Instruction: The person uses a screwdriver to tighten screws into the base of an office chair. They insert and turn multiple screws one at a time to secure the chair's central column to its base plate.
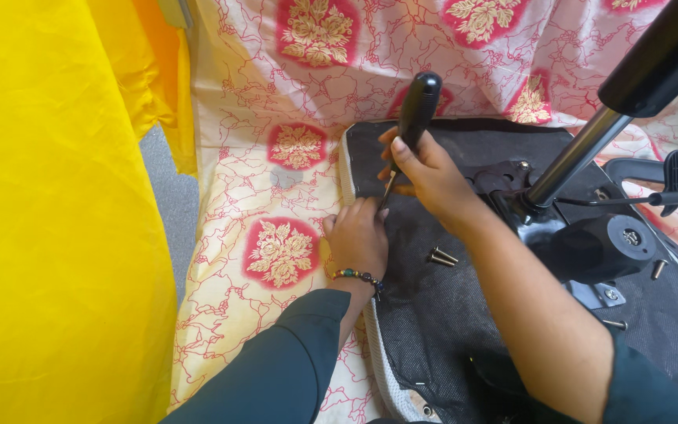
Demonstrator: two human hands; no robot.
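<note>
My right hand (425, 169) grips a screwdriver (416, 114) by its black handle, shaft pointing down at the edge of an upturned office chair seat (433, 314) covered in black fabric. My left hand (359, 235), wearing a beaded bracelet, rests on the seat's left edge right beside the screwdriver tip, fingers curled against the rim. The tip itself is partly hidden between my hands.
Two loose screws (442, 257) lie on the black underside; another screw (657, 268) lies at right. The chair's metal column (574, 157) and black mechanism (590, 247) rise at right. A patterned pink and red cloth (276, 196) lies underneath. Yellow fabric (49, 220) fills the left.
</note>
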